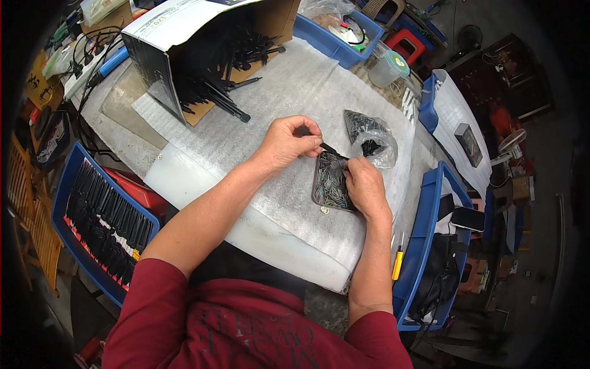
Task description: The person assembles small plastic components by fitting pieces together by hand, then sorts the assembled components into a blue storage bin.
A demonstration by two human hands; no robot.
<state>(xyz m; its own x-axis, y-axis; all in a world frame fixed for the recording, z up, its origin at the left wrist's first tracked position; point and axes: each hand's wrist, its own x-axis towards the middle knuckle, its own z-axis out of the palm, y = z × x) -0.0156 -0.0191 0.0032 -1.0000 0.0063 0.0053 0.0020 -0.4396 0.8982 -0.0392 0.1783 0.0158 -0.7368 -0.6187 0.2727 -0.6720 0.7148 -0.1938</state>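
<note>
A slim black rod [329, 149] is gripped in the curled fingers of my left hand [289, 142], and its end points toward my right hand. My right hand [367, 187] is closed in a pinch close to that end; whatever its fingertips hold is hidden. Beneath both hands lies a small dark tray [317, 195] filled with many thin, small metal pieces [334, 181]. Just beyond my right hand rests a clear plastic bag [384, 155] with small dark parts [367, 126] in and beside it.
An open carton [153, 77] of black rods [215, 92] lies at the far left on the foam sheet [295, 80]. Blue bins [67, 166] flank the table. A yellow-handled screwdriver [397, 264] lies right of my right forearm. A lidded clear tub [388, 69] stands far right.
</note>
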